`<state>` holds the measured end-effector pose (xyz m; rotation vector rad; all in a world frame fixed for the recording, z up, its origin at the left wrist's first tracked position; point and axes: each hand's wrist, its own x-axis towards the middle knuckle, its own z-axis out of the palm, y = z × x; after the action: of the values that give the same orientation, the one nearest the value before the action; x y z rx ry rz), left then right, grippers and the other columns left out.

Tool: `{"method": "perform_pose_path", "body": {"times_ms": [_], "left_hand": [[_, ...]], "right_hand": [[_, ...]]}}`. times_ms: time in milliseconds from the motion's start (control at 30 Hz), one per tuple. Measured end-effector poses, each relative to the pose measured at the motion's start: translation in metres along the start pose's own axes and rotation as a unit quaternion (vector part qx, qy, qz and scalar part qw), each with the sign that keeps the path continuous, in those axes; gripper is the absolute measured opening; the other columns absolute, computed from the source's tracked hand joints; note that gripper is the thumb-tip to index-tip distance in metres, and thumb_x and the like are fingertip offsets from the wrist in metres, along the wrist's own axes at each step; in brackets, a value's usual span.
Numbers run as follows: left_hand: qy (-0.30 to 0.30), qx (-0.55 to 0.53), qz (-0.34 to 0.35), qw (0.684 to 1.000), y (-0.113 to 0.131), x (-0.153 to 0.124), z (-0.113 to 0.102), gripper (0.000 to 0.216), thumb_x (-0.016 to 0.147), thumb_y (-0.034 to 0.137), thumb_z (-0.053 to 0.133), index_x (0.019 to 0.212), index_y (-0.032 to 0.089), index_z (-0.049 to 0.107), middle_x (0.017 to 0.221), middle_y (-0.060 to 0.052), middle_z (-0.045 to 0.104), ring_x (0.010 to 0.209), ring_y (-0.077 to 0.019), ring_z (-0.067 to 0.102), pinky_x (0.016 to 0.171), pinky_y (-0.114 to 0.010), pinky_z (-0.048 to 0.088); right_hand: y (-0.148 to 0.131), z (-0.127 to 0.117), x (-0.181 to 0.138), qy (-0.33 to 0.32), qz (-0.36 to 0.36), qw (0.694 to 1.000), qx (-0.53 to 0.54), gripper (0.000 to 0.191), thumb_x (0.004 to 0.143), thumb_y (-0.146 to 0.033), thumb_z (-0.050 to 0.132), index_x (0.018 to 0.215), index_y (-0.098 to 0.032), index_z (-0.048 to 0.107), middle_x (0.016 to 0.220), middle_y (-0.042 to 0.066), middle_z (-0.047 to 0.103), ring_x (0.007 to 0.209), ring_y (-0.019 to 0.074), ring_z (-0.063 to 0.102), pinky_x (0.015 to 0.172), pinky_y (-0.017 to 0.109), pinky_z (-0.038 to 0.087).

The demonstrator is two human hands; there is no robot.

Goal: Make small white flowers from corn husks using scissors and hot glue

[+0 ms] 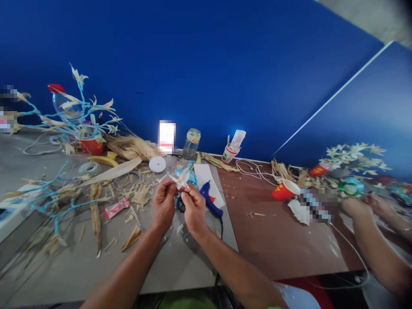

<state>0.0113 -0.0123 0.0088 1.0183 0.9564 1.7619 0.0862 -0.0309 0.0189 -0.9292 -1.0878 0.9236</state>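
Both of my hands are raised over the grey table (74, 266) and pinch one small pale husk flower (180, 178) between them. My left hand (163, 205) grips it from the left with closed fingers. My right hand (193, 208) pinches it from below and to the right. Just past my right hand a blue glue gun (210, 201) lies on a white sheet (209, 178), its black cord running toward me. Dry corn husk strips (96, 210) and scraps are scattered to the left of my hands.
Blue-wrapped branches with husk flowers (74, 116) stand in a red cup (93, 145) at the back left. A glass jar (191, 143), a paper cup (230, 152) and a tipped red cup (285, 189) sit further back. Another person's arms (370, 231) work at the right, by a flower bunch (354, 154).
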Motion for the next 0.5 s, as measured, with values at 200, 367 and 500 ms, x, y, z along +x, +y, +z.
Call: {"method": "perform_pose_path", "body": {"times_ms": [200, 367, 500], "left_hand": [[-0.023, -0.052, -0.032, 0.998, -0.0024, -0.0018, 0.0012, 0.013, 0.074, 0.031, 0.065, 0.079, 0.019, 0.062, 0.070, 0.002, 0.056, 0.063, -0.0104, 0.049, 0.061, -0.021, 0.041], [-0.020, -0.072, -0.043, 0.996, -0.0017, -0.0051, 0.0042, 0.014, 0.071, 0.031, 0.069, 0.079, 0.021, 0.063, 0.074, 0.001, 0.059, 0.069, -0.0123, 0.053, 0.067, -0.022, 0.043], [-0.030, -0.082, -0.046, 0.995, -0.0019, -0.0065, 0.0062, 0.014, 0.070, 0.031, 0.070, 0.078, 0.022, 0.063, 0.073, 0.001, 0.059, 0.068, -0.0122, 0.052, 0.067, -0.022, 0.044]], "right_hand": [[0.0081, 0.0023, 0.0071, 0.029, 0.072, 0.992, 0.101, 0.014, 0.071, -0.028, 0.063, 0.081, -0.018, 0.064, 0.075, 0.001, 0.064, 0.070, 0.0139, 0.056, 0.071, 0.030, 0.049], [0.0099, 0.0023, 0.0097, 0.037, 0.075, 0.991, 0.107, 0.016, 0.068, -0.032, 0.067, 0.076, -0.020, 0.060, 0.074, -0.001, 0.063, 0.069, 0.0130, 0.057, 0.074, 0.030, 0.049], [0.0098, 0.0012, 0.0093, 0.044, 0.075, 0.991, 0.103, 0.015, 0.069, -0.030, 0.066, 0.076, -0.020, 0.058, 0.073, -0.002, 0.062, 0.069, 0.0120, 0.057, 0.075, 0.029, 0.048]]}}
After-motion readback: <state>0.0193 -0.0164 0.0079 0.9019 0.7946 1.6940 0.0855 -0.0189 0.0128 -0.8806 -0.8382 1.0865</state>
